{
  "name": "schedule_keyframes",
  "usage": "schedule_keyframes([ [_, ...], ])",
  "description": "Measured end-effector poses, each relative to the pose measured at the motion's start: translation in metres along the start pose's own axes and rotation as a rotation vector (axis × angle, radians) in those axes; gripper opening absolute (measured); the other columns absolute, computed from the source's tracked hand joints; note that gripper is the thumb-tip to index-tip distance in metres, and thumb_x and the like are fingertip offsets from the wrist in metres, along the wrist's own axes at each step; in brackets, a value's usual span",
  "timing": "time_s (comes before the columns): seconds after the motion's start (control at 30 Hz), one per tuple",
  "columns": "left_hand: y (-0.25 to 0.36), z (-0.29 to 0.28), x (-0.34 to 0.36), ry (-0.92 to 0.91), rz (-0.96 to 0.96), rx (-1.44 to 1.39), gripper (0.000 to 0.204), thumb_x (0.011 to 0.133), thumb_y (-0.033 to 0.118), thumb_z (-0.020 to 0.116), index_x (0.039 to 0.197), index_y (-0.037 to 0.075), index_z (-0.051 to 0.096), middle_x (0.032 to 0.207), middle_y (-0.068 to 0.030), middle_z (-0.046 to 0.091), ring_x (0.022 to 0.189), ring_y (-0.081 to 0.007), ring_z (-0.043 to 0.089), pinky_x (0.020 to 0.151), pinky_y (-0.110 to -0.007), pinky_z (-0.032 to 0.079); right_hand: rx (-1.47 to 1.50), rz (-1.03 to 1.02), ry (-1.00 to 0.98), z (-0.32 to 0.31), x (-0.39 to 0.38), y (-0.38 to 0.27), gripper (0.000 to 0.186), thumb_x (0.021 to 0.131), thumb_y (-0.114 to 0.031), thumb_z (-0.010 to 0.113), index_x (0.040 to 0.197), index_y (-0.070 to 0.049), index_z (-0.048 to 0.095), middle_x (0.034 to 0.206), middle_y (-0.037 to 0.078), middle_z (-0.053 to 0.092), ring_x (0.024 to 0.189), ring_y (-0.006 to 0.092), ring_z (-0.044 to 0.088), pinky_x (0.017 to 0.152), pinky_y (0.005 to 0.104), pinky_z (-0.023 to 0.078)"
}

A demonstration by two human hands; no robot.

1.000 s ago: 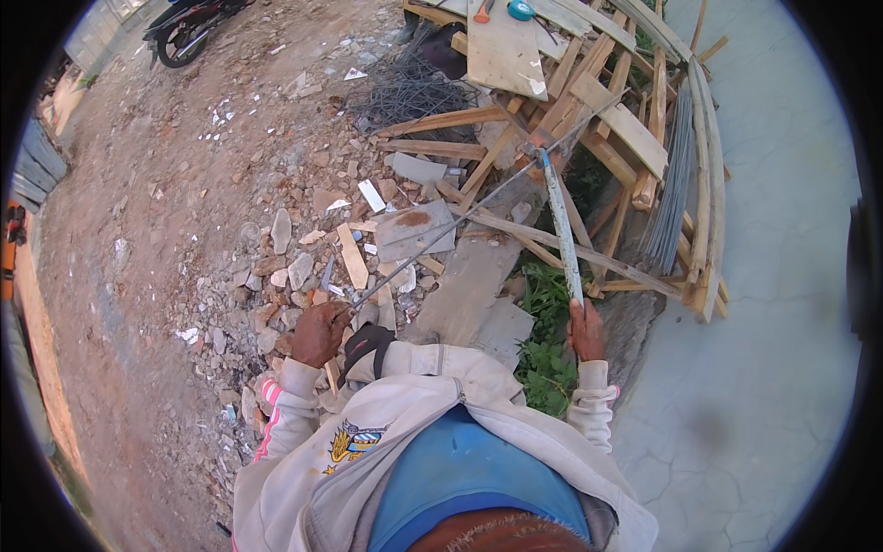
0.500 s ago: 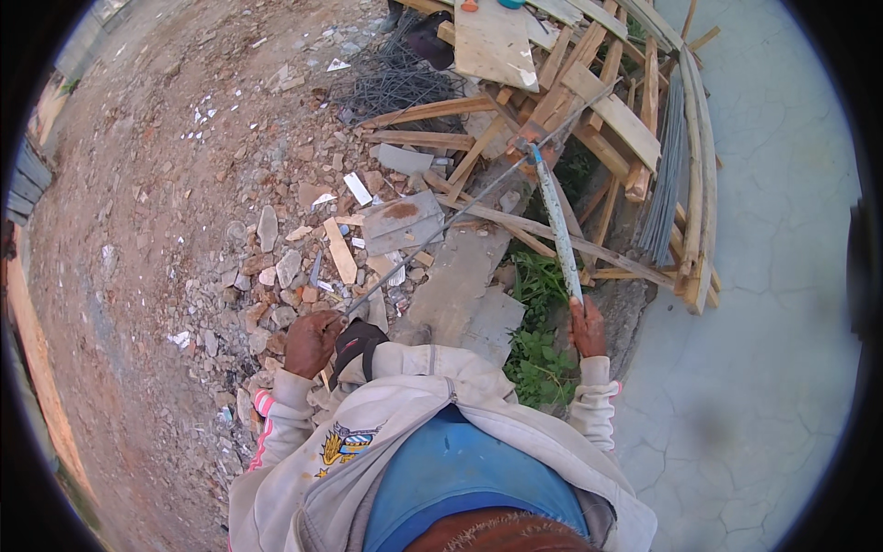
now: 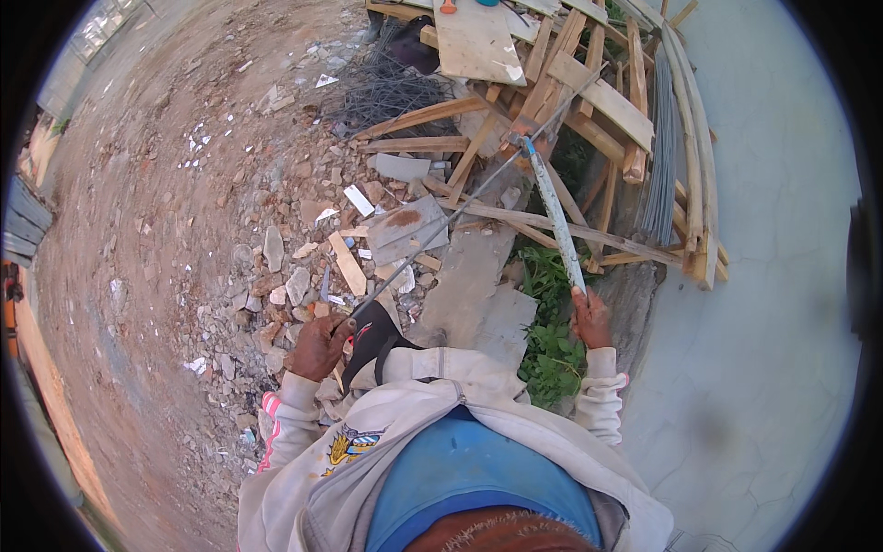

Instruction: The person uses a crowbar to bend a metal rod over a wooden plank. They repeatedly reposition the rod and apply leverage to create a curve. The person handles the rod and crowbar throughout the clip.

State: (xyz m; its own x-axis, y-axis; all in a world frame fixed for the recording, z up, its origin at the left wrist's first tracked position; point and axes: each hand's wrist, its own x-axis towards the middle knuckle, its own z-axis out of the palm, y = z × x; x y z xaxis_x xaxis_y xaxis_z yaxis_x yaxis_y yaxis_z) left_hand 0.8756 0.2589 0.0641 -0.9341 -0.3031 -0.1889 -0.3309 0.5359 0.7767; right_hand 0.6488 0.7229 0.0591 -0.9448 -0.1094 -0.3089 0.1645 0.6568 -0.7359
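My left hand (image 3: 315,347) is closed on a long thin steel rod (image 3: 432,235), which runs up and right over the wood pile. My right hand (image 3: 590,317) grips the lower end of a white and pale-blue painted metal bar (image 3: 555,216). The bar's upper end meets the rod at a rusty-orange fitting (image 3: 515,136) among the timbers; how they join is too small to make out. A black shoe (image 3: 372,342) shows beside my left hand.
Loose planks (image 3: 607,106), tangled wire (image 3: 377,101) and a bundle of straight rods (image 3: 659,175) lie ahead. Broken rubble (image 3: 294,285) covers the ground at left, weeds (image 3: 543,368) grow below the bar, and a cracked grey concrete surface (image 3: 754,350) runs along the right.
The view has shifted, so the pile sits higher and further left and the motorbike has left the frame. Both hands keep their holds, my right hand slightly higher in the picture.
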Motion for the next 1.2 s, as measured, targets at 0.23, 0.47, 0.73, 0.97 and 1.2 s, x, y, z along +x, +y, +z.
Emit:
schedule_keyframes([
  [0.23, -0.052, -0.036, 0.053, -0.234, 0.031, -0.166, 0.030, 0.099, 0.024, 0.062, 0.083, -0.001, 0.066, 0.069, -0.0120, 0.061, 0.061, -0.0187, 0.055, 0.059, -0.034, 0.045, 0.025, 0.152, 0.065, 0.018, -0.016, -0.032, 0.046, 0.102, -0.051, 0.055, 0.097, -0.006, 0.060, 0.056, 0.000, 0.047, 0.042, 0.0097, 0.045, 0.039, 0.0288, 0.035],
  [0.47, -0.103, -0.144, 0.214, -0.284, 0.279, -0.059, 0.026, 0.097, 0.023, 0.065, 0.089, -0.001, 0.071, 0.070, -0.0133, 0.063, 0.059, -0.0230, 0.057, 0.058, -0.038, 0.045, 0.160, 0.333, 0.290, 0.144, -0.058, -0.108, 0.045, 0.101, -0.055, 0.053, 0.094, -0.010, 0.056, 0.059, 0.000, 0.047, 0.043, 0.0099, 0.045, 0.039, 0.0280, 0.035],
  [0.73, -0.130, -0.203, 0.370, -0.480, 0.718, 0.034, 0.020, 0.095, 0.023, 0.066, 0.091, 0.004, 0.071, 0.078, -0.0169, 0.065, 0.069, -0.0361, 0.064, 0.062, -0.044, 0.048, 0.143, 0.510, 0.497, 0.234, -0.070, -0.149, 0.044, 0.099, -0.055, 0.057, 0.096, -0.011, 0.056, 0.067, 0.001, 0.054, 0.047, 0.0112, 0.050, 0.043, 0.0277, 0.039],
  [0.97, -0.136, -0.200, 0.377, -0.653, 0.599, -0.125, 0.027, 0.095, 0.025, 0.063, 0.083, 0.001, 0.066, 0.069, -0.0216, 0.062, 0.067, -0.0431, 0.062, 0.063, -0.051, 0.047, -0.213, 0.738, 0.576, 0.270, -0.196, -0.098, 0.056, 0.082, -0.057, 0.077, 0.100, -0.005, 0.066, 0.066, 0.004, 0.058, 0.059, 0.0145, 0.058, 0.055, 0.0318, 0.050],
  [1.2, -0.131, -0.202, 0.373, -0.819, 0.548, -0.093, 0.029, 0.099, 0.027, 0.059, 0.088, 0.001, 0.066, 0.075, -0.0208, 0.065, 0.070, -0.0421, 0.064, 0.064, -0.047, 0.049, -0.482, 0.999, 0.867, 0.331, -0.306, -0.075, 0.055, 0.074, -0.056, 0.080, 0.086, -0.003, 0.074, 0.075, 0.018, 0.070, 0.071, 0.0358, 0.070, 0.068, 0.0494, 0.054],
])
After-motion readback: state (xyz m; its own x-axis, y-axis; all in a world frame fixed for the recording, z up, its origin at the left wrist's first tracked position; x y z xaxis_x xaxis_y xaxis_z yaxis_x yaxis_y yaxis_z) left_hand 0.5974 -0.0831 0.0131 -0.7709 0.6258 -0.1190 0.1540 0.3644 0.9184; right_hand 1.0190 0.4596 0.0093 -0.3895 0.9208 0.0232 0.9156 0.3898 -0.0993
